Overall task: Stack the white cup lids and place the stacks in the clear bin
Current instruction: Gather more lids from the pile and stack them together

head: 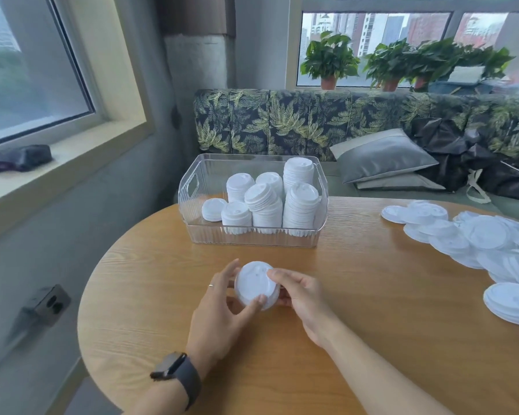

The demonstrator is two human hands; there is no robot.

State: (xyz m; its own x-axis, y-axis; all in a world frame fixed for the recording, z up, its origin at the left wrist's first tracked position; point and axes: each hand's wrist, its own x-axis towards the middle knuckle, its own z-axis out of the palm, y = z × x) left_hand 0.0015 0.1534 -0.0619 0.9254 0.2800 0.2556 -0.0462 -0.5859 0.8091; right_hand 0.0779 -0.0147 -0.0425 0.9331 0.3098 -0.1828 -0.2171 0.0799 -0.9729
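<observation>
Both hands hold a small stack of white cup lids [256, 283] just above the wooden table [372, 310], near its front middle. My left hand [222, 307] grips the stack from the left, thumb on its near rim. My right hand [297, 292] grips it from the right, fingertips on the top lid. Behind it stands the clear bin [252, 235] with several upright stacks of lids [300, 205] inside. A loose heap of white lids [486, 247] spreads over the table's right side.
A leaf-patterned sofa [312, 121] with a grey cushion [384, 157] and black bags [468, 154] runs behind the table. Potted plants [330, 61] line the far window sill. A dark pouch [21, 158] lies on the left sill, and the table's curved edge falls away at left.
</observation>
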